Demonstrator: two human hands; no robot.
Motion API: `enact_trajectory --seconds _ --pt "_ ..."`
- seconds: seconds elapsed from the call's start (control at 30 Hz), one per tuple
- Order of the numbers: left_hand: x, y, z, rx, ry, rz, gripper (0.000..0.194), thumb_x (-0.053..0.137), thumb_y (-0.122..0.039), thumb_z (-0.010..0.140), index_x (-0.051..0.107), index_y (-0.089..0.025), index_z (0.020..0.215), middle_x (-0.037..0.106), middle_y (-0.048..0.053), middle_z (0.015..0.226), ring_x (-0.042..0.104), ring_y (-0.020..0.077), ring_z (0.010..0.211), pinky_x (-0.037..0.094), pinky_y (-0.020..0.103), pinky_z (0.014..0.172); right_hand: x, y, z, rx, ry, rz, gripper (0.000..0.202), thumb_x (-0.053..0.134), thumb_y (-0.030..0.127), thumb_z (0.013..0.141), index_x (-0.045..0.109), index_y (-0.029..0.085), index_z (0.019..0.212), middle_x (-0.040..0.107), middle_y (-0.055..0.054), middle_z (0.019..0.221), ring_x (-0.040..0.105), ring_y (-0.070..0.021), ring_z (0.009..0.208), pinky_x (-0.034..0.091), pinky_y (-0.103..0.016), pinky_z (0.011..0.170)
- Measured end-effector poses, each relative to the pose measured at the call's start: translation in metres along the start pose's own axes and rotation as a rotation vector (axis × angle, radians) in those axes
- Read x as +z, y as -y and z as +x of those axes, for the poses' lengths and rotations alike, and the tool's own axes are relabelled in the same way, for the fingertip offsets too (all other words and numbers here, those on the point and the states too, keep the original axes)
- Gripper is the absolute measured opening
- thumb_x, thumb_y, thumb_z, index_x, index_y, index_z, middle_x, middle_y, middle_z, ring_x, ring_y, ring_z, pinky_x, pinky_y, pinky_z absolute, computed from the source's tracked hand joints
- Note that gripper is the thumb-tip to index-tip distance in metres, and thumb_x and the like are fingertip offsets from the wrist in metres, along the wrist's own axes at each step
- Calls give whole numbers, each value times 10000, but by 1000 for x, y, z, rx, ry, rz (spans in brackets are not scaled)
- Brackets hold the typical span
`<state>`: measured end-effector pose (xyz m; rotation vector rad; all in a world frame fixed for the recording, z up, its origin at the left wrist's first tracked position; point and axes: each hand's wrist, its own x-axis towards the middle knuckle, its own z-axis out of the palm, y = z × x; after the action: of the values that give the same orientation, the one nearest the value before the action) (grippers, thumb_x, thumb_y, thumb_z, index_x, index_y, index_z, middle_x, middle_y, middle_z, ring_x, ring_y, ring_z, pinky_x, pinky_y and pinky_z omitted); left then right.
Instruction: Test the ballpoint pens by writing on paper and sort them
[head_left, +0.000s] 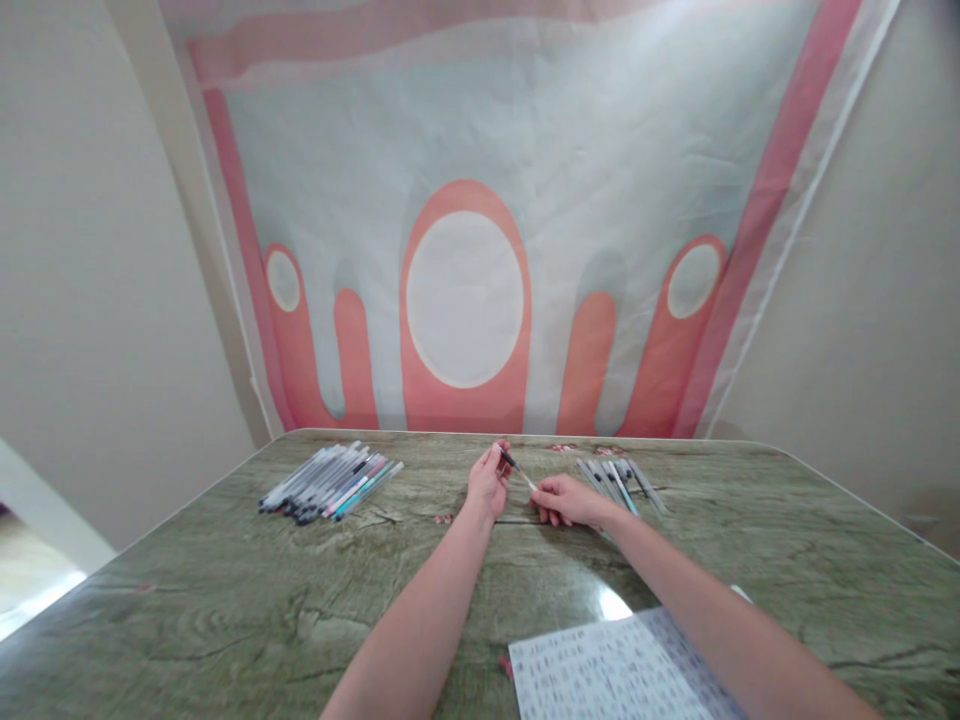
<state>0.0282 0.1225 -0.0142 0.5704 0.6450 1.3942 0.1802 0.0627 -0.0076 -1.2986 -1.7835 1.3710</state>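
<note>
Between my two hands, a thin pen [519, 470] with a dark upper end and a pale lower end is held slanted above the table. My left hand [490, 478] has its fingers closed around the dark end. At the pale end, the fingers of my right hand [564, 498] pinch the pen. A large pile of pens [330, 482] lies to the left, mostly clear or grey with dark tips, a few pink and teal. Just beyond my right hand lies a smaller group of pens [621, 482], one of them light blue and partly hidden by the hand.
The wood-patterned table [225, 600] carries a sheet covered in writing [607, 670] at its near side, partly under my right forearm. A printed cloth [465, 120] with red and white shapes hangs behind the table's far edge. Light glares off the tabletop near the sheet.
</note>
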Motion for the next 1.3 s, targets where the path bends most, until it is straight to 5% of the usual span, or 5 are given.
enact_trajectory --seconds 0.27,0.53,0.9,1.17,1.3 --pt "-1 0 -1 -73 10 -44 210 674 -221 654 621 -163 849 646 3 807 552 46 583 415 170 550 -5 -2 0 19 74 212 482 373 570 791 542 132 902 620 -34 662 550 -82 489 323 -147 331" --pt "1 -1 -6 -104 42 -24 239 709 -267 606 589 -143 771 580 -26 593 518 49 503 407 166 523 -1 -5 2 -8 -37 164 382 598 500 673 466 154 767 608 -10 673 562 -81 530 334 -133 350" --pt "17 4 -26 -113 290 116 306 670 -275 659 586 -147 924 636 57 852 591 104 711 452 204 628 -5 8 -4 -55 -70 183 407 544 544 697 485 156 802 594 -14 717 565 -106 611 414 -188 455" --pt "32 8 -52 -225 507 385 386 702 -315 606 625 -122 931 630 69 804 581 109 620 443 216 577 -25 25 -5 -203 -521 204 395 510 555 710 531 161 724 517 13 631 465 -81 579 359 -183 498" --pt "35 15 -58 -239 492 411 346 705 -308 602 627 -120 881 618 51 740 575 107 601 446 215 559 -29 21 -4 -202 -541 237 343 624 478 641 529 149 635 469 39 551 398 -58 498 325 -180 462"
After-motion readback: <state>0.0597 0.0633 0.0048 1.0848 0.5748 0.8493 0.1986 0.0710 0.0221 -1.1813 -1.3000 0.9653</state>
